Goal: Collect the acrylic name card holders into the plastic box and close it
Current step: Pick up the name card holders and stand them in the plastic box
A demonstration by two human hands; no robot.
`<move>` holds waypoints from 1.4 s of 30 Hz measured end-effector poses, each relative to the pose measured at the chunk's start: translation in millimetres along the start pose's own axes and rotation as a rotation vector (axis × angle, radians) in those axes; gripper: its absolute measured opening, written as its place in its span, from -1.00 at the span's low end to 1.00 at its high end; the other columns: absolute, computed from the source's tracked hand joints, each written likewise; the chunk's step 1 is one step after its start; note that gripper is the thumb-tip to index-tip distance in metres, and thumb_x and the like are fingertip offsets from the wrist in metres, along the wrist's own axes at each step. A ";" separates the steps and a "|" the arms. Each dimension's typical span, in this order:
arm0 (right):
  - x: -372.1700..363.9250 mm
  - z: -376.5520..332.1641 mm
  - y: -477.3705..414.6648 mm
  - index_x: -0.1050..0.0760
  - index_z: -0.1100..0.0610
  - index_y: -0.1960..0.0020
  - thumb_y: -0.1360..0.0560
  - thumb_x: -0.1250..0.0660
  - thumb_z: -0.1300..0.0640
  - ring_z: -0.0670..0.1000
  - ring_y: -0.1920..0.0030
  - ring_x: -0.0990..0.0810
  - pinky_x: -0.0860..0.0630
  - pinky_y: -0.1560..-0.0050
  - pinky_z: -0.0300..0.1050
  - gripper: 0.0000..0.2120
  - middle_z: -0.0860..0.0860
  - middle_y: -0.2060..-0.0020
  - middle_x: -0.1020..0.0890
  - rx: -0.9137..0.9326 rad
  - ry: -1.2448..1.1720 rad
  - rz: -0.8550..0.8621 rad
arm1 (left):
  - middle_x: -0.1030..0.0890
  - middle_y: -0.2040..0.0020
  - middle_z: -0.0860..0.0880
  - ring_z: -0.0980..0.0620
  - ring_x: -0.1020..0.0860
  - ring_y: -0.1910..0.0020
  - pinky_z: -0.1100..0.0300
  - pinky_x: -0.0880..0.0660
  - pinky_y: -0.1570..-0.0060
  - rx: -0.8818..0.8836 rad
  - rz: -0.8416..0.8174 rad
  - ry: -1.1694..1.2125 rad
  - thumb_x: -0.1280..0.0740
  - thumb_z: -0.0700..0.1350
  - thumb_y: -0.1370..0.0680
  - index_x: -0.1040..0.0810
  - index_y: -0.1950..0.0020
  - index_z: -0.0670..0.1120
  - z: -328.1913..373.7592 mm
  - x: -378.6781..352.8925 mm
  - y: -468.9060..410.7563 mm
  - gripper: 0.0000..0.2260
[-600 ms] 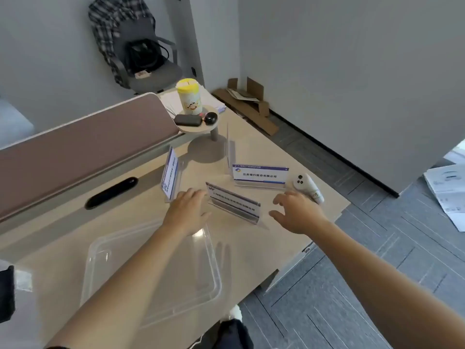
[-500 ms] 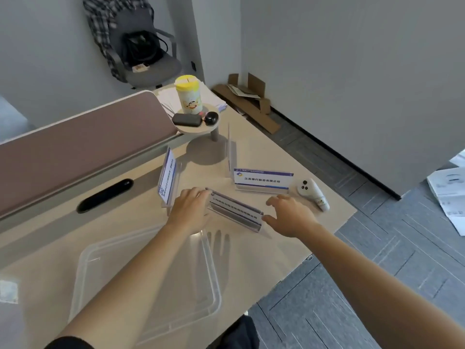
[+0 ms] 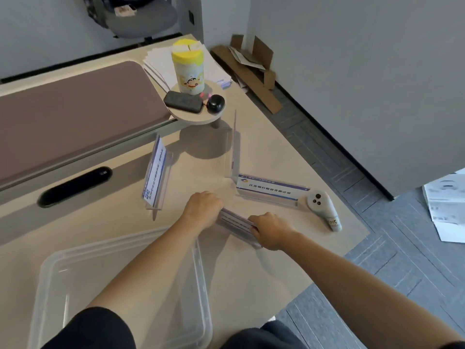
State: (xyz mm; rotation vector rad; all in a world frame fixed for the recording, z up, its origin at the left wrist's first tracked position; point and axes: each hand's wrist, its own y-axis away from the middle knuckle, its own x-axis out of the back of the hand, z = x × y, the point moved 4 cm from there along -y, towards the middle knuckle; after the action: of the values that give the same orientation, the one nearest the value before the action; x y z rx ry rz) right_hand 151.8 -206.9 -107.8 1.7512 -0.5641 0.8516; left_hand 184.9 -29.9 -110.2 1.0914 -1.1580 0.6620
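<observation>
In the head view, both hands grip the nearest name card holder [image 3: 236,222]. The left hand [image 3: 201,207] has its fingers curled over the farther end. The right hand [image 3: 270,230] wraps the closer end, with its fingertips [image 3: 254,226] folded onto the top edge. The holder's long axis runs diagonally from one set of fingers to the other, and it sits low on the desk [image 3: 276,268]; blur hides whether it is lifted. The plastic box [image 3: 75,280] lies open on the body side of the fingers and toward the left, directly under the left forearm. The left hand is the nearer one, and I judge the coming move to be a short pull back and leftward, turning the holder to lie flat in the box. Beyond the fingers stand three more holders. One is tilted [image 3: 156,177] off to the left, one is seen edge-on [image 3: 234,147] straight ahead, and one faces the camera [image 3: 269,191] just beyond the right knuckles. A white controller [image 3: 324,210] lies to the right of that hand, near the desk edge. Farther out, a small round shelf [image 3: 196,119] carries a yellow-lidded canister [image 3: 187,69], a black case [image 3: 182,102] and a round black object [image 3: 215,103], all beside a brown panel [image 3: 75,114]. Cardboard [image 3: 251,69] and papers [image 3: 445,205] lie on the grey floor. No lid is clearly visible.
</observation>
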 end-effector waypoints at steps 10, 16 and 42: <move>46.6 52.7 27.1 -0.49 0.00 -0.22 -0.57 -0.23 -0.12 0.15 -0.08 -0.60 -0.56 0.03 0.02 -0.70 0.05 -0.11 -0.64 0.103 -0.028 0.266 | -0.66 -0.02 0.01 -0.11 -0.62 0.00 0.14 -0.34 0.20 0.107 0.113 -0.030 -0.25 0.07 -0.59 -0.60 -0.01 0.02 37.9 24.6 23.5 -0.81; 80.5 88.7 63.1 -0.26 -0.06 -0.47 -0.37 -0.43 -0.31 0.07 -0.26 -0.50 -0.50 -0.21 0.08 -0.22 0.00 -0.34 -0.48 0.020 -0.942 0.409 | -0.63 0.01 0.02 -0.15 -0.59 0.06 0.12 -0.35 0.24 0.293 0.281 0.153 -0.21 0.18 -0.60 -0.58 -0.07 0.02 68.2 59.7 60.4 -0.71; 113.8 -89.7 102.4 -0.53 -0.05 -0.13 -0.38 -0.34 -0.27 0.19 0.01 -0.57 -0.62 0.25 0.02 -0.57 0.05 -0.23 -0.49 0.415 -1.234 -0.145 | -0.26 -0.48 0.20 0.17 -0.31 -0.44 -0.02 -0.34 -0.41 0.346 0.467 1.068 -0.56 0.01 -0.38 -0.16 -0.39 0.54 133.1 73.8 252.9 -0.19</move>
State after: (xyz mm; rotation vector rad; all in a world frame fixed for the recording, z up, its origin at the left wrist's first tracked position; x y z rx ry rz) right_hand 125.4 -152.5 59.0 2.5741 -1.0608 -0.3649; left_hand -63.3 -67.8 45.0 0.5503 -0.3413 1.6053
